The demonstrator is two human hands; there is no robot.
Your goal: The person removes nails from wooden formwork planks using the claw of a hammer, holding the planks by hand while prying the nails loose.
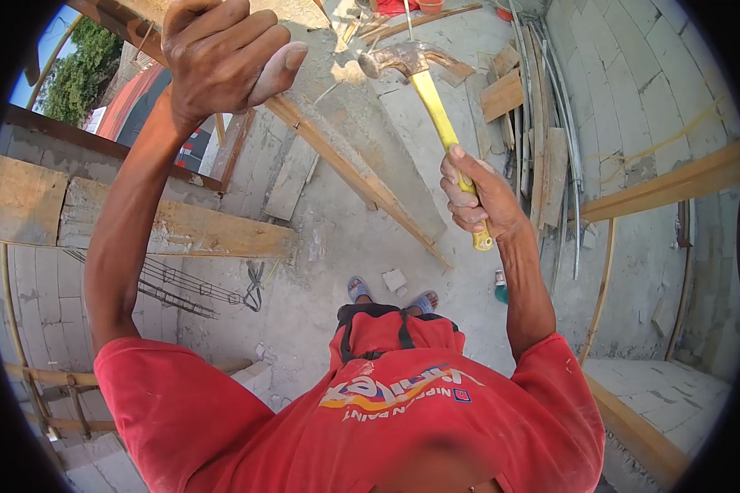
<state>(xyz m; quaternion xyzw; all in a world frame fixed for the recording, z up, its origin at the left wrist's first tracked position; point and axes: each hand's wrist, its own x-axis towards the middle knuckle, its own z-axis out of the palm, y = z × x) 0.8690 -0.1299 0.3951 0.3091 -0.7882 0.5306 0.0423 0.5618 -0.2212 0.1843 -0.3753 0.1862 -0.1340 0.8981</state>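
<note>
My right hand (478,193) is wrapped round the lower handle of a yellow claw hammer (436,107), its metal head raised toward the top middle. At the upper left, my left hand (222,62) is raised with its fingers curled closed. It is beside the upper end of a long wooden beam (349,168) that slants down to the right. Whatever the left fingers hold, if anything, is hidden from view. The hammer head is apart from the left hand.
A thick timber (181,226) crosses the left side. Planks and metal pipes (543,131) lean by the block wall (633,82) at the right. Another beam (666,185) juts in there. A block piece (395,281) lies near my feet, and a green bottle (501,287) stands farther right.
</note>
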